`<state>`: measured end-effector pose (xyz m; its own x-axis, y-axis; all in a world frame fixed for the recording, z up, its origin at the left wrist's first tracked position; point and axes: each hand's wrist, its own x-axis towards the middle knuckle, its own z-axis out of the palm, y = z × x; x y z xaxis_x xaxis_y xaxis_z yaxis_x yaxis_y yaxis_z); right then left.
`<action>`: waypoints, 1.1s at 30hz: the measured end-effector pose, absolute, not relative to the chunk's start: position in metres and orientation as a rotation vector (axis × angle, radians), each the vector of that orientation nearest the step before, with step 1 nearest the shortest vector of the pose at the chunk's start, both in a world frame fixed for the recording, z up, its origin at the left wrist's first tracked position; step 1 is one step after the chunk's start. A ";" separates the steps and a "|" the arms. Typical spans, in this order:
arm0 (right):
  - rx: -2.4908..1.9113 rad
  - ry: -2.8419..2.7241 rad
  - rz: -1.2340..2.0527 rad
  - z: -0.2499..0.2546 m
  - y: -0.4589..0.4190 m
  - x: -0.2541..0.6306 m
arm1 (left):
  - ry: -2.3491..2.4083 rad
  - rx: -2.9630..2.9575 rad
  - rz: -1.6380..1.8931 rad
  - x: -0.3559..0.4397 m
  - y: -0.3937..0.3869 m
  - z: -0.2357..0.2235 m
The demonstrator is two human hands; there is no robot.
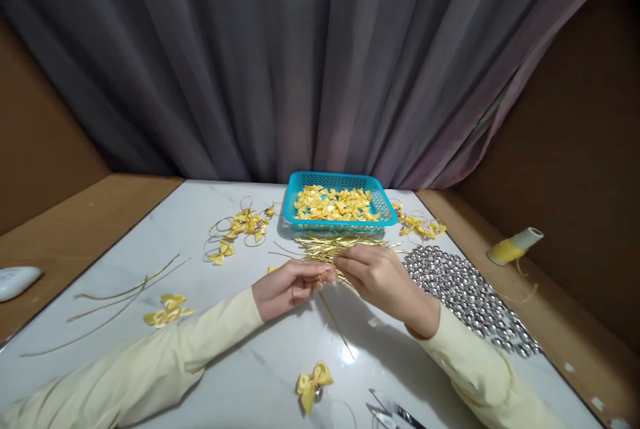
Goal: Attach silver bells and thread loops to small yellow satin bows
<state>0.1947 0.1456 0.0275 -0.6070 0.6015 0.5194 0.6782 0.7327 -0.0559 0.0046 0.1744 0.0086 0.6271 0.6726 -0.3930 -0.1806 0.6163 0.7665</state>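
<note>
Left hand [293, 286] pinches gold cord [334, 318], likely for steadiness; right hand [373, 276] curls alongside (can't tell its grip). Blue basket [345, 223] sits within reach.

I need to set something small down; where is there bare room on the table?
Bare table shows between the left sleeve and the nearest bow, and behind the loose wires, left of the left bow cluster. Crowded: the middle, with the left hand, right hand, gold wire pile and blue basket; and the right, covered in silvery beads.

Bows [336, 203] in basket [345, 223], cords [323, 247] before it
</note>
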 end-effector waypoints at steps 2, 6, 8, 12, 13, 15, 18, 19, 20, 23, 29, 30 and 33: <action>-0.942 -2.422 -0.226 0.030 0.145 0.196 | 0.723 0.734 0.539 0.004 0.174 0.011; -0.889 -2.416 -0.276 0.035 0.143 0.198 | 0.719 0.695 0.521 0.005 0.172 0.016; -0.853 -2.411 -0.339 0.037 0.142 0.199 | 0.729 0.672 0.508 0.005 0.172 0.020; -0.786 -2.441 -0.480 0.038 0.141 0.201 | 0.755 0.621 0.488 0.004 0.171 0.028; -0.775 -2.455 -0.498 0.037 0.141 0.201 | 0.761 0.610 0.485 0.005 0.171 0.030; -0.769 -2.473 -0.517 0.037 0.140 0.201 | 0.771 0.592 0.477 0.005 0.171 0.033; -0.770 -2.453 -0.528 0.037 0.140 0.201 | 0.775 0.572 0.465 0.005 0.171 0.038; -0.766 -2.443 -0.528 0.038 0.139 0.201 | 0.775 0.567 0.461 0.005 0.171 0.039; -0.760 -2.434 -0.528 0.038 0.139 0.201 | 0.774 0.563 0.457 0.005 0.171 0.040; -0.743 -2.426 -0.531 0.040 0.139 0.201 | 0.771 0.556 0.442 0.004 0.170 0.042; -0.727 -2.469 -0.563 0.042 0.137 0.200 | 0.797 0.657 0.407 0.003 0.173 0.041; -0.733 -2.477 -0.556 0.044 0.137 0.201 | 0.799 0.687 0.407 0.003 0.173 0.041; -0.759 -2.487 -0.538 0.053 0.135 0.207 | 0.807 0.853 0.400 0.002 0.174 0.043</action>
<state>0.2074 0.1350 0.0534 -0.7301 0.4100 0.5466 0.5992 0.7687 0.2238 0.0020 0.1742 0.0431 0.6440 0.6072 -0.4653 -0.0027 0.6101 0.7924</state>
